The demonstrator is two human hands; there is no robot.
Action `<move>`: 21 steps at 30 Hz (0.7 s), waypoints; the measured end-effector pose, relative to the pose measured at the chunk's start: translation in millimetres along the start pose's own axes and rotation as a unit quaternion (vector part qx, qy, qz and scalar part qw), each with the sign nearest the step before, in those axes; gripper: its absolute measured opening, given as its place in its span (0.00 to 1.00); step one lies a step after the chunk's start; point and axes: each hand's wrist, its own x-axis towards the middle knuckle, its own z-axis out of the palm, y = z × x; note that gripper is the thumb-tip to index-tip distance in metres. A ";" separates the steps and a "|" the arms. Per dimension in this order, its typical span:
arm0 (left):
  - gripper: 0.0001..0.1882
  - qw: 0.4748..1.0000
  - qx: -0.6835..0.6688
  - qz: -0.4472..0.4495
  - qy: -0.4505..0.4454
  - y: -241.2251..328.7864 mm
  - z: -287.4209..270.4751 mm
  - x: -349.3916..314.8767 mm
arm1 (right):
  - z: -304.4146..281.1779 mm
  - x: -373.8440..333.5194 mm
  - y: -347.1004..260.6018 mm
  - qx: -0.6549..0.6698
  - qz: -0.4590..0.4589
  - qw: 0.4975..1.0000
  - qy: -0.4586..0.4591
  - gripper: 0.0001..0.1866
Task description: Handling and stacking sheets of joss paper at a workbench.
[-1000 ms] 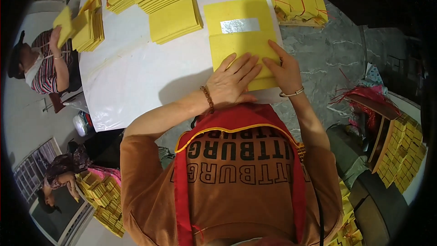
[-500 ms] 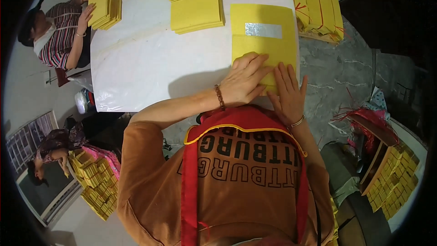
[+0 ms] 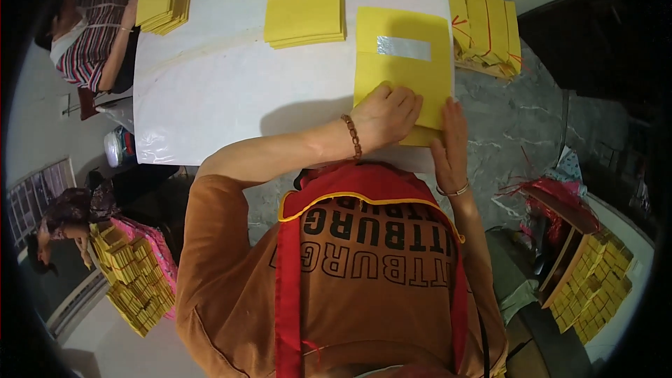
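Note:
A yellow paper sheet point(image 3: 392, 75) with a silver foil patch point(image 3: 404, 47) lies at the right side of the white table, crossed by a crease. My left hand point(image 3: 389, 116) is closed at its near part, knuckles up, fingers curled against the paper; the fingertips are hidden. Below that hand, a lower yellow layer point(image 3: 424, 138) shows past the sheet's near edge. My right hand point(image 3: 453, 143) is open, its fingers stretched along the right edge of the paper at the table's side.
Stacked yellow papers point(image 3: 304, 21) stand farther back on the white table point(image 3: 210, 91). Tied yellow bundles point(image 3: 486, 21) sit beyond its right edge. One person point(image 3: 94, 35) is at the far left, another point(image 3: 66, 217) lower left by piled yellow bundles point(image 3: 133, 276). More bundles point(image 3: 595, 287) lie lower right.
My left hand has curled from lying flat into a closed shape on the paper. My right hand has shifted down and outward to the paper's edge. The near edge now shows a lower layer.

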 end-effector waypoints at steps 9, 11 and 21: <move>0.25 0.964 0.065 -0.090 0.241 -122.1 -46.4 -18.1 | 0.9 -3.8 8.5 0.054 0.011 0.998 0.006 0.29; 0.25 0.963 0.114 -0.105 0.221 -167.5 -12.2 -36.4 | 0.2 -4.0 9.0 0.001 0.025 0.999 -0.023 0.27; 0.28 0.976 0.103 -0.171 0.083 -210.1 67.9 -72.0 | 3.8 -0.7 4.0 0.043 0.052 0.998 -0.012 0.23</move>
